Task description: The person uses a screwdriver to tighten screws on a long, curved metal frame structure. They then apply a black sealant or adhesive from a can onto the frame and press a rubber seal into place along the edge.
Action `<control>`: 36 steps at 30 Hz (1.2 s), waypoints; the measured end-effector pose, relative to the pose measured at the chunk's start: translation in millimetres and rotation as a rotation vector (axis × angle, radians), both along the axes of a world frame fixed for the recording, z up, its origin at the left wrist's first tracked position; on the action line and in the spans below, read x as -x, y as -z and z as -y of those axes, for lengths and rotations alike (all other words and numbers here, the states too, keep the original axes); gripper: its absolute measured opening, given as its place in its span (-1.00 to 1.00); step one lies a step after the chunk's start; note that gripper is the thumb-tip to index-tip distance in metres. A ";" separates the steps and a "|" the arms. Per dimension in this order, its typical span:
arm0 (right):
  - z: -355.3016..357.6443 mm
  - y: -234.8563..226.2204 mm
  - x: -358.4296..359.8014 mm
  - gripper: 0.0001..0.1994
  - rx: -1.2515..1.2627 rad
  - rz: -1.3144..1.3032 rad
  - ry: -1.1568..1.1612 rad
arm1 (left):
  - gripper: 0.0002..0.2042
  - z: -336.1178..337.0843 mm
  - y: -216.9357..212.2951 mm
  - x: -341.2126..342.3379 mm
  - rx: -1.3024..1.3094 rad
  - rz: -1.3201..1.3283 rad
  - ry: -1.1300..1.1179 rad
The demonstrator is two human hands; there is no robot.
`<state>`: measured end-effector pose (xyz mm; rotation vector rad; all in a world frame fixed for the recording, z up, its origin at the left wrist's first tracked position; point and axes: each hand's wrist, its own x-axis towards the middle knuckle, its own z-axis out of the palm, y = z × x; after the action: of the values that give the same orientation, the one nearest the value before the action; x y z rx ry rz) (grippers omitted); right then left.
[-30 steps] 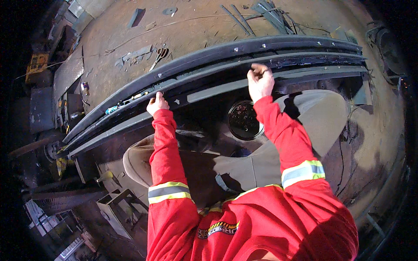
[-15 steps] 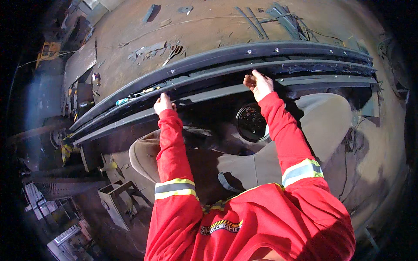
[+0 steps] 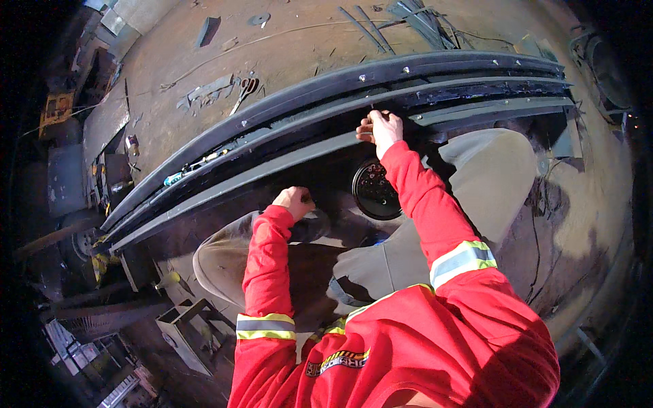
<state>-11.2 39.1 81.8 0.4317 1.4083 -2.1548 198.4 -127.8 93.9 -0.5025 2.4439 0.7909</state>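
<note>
My right hand [image 3: 382,129] is at the middle rail of a long dark metal frame [image 3: 299,117]. Its fingers are closed in a pinch; anything between them is too small to name. Lower down, above my lap, my left hand [image 3: 296,202] is curled closed, apart from the frame. What it may hold is hidden. Between my knees stands a round black dish [image 3: 376,192] with small loose pieces in it, just below my right hand. A slim tool with a teal end [image 3: 174,179] lies in the frame's channel on the left. Several small shiny bolt heads [image 3: 406,70] dot the far rail.
Beyond the frame, scissors-like snips [image 3: 246,88] lie on the brown floor near scrap pieces. Metal strips [image 3: 422,22] are piled farther back. An open metal box [image 3: 187,333] stands at lower left. A cable [image 3: 537,231] runs along the floor at right.
My left hand has dropped from the near rail back toward my lap, above my left knee. My right hand stays at the middle rail, while the whole view has shifted slightly.
</note>
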 end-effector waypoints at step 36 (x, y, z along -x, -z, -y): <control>-44.6 211.3 -72.2 -0.78 -1.468 -0.310 -0.877 | -0.86 13.3 -155.1 107.5 0.052 -0.777 0.098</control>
<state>61.0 83.6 -129.5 -0.0976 2.5109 -0.2624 90.9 -141.1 249.0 -0.0811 3.1669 1.0175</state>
